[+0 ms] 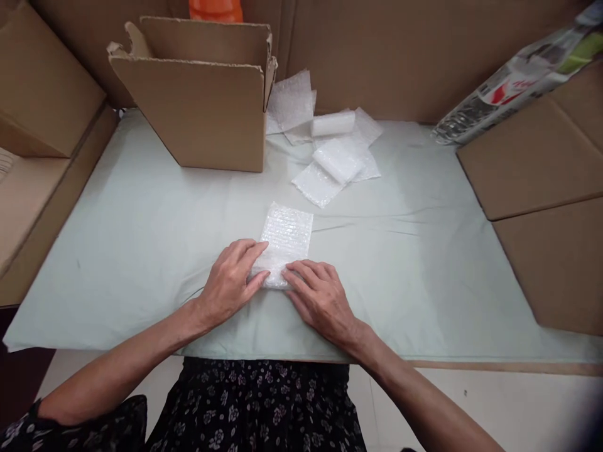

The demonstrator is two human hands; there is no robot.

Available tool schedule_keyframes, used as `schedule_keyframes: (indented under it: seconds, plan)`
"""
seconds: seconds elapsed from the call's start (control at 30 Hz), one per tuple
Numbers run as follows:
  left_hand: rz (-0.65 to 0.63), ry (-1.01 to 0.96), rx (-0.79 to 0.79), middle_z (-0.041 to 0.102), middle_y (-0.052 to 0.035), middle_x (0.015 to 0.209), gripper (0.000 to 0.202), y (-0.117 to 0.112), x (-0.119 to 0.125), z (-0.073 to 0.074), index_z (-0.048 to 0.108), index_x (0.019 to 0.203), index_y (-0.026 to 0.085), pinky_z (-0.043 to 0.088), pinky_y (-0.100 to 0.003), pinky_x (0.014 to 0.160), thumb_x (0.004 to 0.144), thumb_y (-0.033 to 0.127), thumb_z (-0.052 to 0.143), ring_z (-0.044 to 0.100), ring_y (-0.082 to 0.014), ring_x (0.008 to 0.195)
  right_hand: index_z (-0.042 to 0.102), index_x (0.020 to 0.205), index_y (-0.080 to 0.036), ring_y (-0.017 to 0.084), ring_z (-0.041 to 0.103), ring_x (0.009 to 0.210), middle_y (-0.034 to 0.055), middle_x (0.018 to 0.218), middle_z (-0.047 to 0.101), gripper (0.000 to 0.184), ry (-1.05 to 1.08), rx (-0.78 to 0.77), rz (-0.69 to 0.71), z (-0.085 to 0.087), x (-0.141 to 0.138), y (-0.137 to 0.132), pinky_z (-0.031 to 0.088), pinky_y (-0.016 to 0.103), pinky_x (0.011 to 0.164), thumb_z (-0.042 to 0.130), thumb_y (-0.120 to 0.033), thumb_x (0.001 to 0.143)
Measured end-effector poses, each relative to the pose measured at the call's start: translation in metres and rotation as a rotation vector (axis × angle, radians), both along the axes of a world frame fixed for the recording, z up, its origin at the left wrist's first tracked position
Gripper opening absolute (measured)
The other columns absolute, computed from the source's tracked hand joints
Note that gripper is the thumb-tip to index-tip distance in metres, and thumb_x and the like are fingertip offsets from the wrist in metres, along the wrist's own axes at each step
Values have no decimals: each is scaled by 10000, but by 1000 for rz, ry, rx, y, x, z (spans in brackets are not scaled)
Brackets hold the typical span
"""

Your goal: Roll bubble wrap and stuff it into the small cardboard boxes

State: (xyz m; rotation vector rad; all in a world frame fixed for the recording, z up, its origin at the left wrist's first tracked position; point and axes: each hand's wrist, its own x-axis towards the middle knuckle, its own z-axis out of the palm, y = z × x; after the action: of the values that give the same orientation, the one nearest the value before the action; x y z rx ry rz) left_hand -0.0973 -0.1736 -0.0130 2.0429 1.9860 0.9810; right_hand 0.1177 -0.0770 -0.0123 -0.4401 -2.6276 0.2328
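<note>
A small bubble wrap sheet [288, 227] lies on the cloth in front of me, its near end folded over into a thicker band. My left hand [230, 276] grips the left side of that band, thumb near the front edge and index finger farther up. On the right end of the band, the fingers of my right hand [320, 294] are bent and pressed down, with the thumb low at the front edge. Whether anything is wrapped inside the fold I cannot tell. Beyond the hands lies a loose pile of bubble wrap pieces [339, 160], some flat and some folded.
An open cardboard box [211, 113] stands at the back left, with an orange object [215, 9] behind it. Large cardboard boxes [541, 163] flank the right side, near a plastic bottle [513, 81]. A pale green cloth [400, 282] covers the table.
</note>
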Motion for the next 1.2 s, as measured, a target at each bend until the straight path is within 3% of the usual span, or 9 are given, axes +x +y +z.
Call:
schedule_keyframes:
  seconds: [0.1, 0.23, 0.47, 0.57, 0.7, 0.83, 0.93, 1.03, 1.2]
  plan:
    - [-121, 27, 65, 664, -153, 1251, 515, -14, 3, 6, 496, 1423, 177, 531, -481, 987, 942, 253, 663, 614, -288, 1172, 688, 1131, -189, 213, 698, 955, 73, 1053, 782, 194, 18, -163, -20, 1, 1, 2, 506, 386, 842, 538, -165, 1011]
    - [-199, -99, -51, 719, -58, 1047, 531, -23, 5, 11, 433, 1471, 219, 540, -404, 915, 963, 139, 564, 654, -204, 977, 664, 1222, -217, 178, 718, 938, 46, 1054, 781, 232, 16, -451, 25, 8, 15, 0, 560, 339, 817, 539, -226, 1026]
    - [36, -4, -150, 716, -81, 964, 410, 28, -5, 2, 604, 1305, 159, 533, -452, 875, 914, 279, 634, 664, -249, 903, 670, 1215, -152, 328, 639, 1159, 175, 1303, 689, 267, -95, -7, -35, 9, 9, 5, 502, 493, 915, 620, -254, 973]
    - [158, -290, -202, 699, -92, 1037, 453, 23, -4, 7, 583, 1331, 172, 550, -436, 877, 916, 349, 622, 662, -235, 941, 680, 1197, -171, 279, 686, 1031, 121, 1176, 752, 241, -66, -81, -51, 1, 1, 15, 523, 442, 847, 547, -190, 997]
    - [244, -935, -340, 655, -142, 1267, 720, -4, 13, 16, 358, 1513, 175, 561, -416, 964, 883, 363, 652, 674, -228, 1099, 686, 1218, -200, 236, 717, 1034, 91, 1149, 765, 256, 111, -505, -163, -3, 0, 18, 567, 387, 886, 579, -257, 992]
    - [292, -1209, -397, 686, -103, 1169, 857, -6, 33, 21, 298, 1551, 157, 551, -395, 984, 813, 324, 700, 669, -219, 1070, 709, 1187, -234, 246, 680, 1174, 82, 1259, 729, 264, 127, -799, -94, 4, 5, 13, 546, 418, 1013, 640, -324, 948]
    - [275, -1180, -340, 677, -65, 1073, 787, 3, 40, 23, 375, 1519, 172, 575, -349, 886, 817, 324, 698, 662, -189, 945, 653, 1328, -246, 296, 580, 1327, 106, 1471, 597, 466, 123, -879, -118, 11, 8, 21, 501, 464, 1076, 700, -397, 891]
    - [141, -1006, -265, 673, -58, 1070, 695, 11, 32, 29, 423, 1491, 198, 584, -330, 854, 859, 318, 686, 671, -175, 916, 662, 1317, -219, 241, 690, 1050, 96, 1235, 719, 489, 38, -1139, -17, 14, 9, 34, 563, 362, 900, 670, -487, 907]
    - [161, -290, 195, 669, -96, 1293, 578, 53, -40, 58, 491, 1426, 211, 520, -436, 1049, 894, 323, 688, 632, -234, 1173, 724, 1073, -181, 166, 633, 779, 44, 899, 709, 406, 212, -1275, -225, 2, 11, 46, 507, 255, 699, 672, -541, 892]
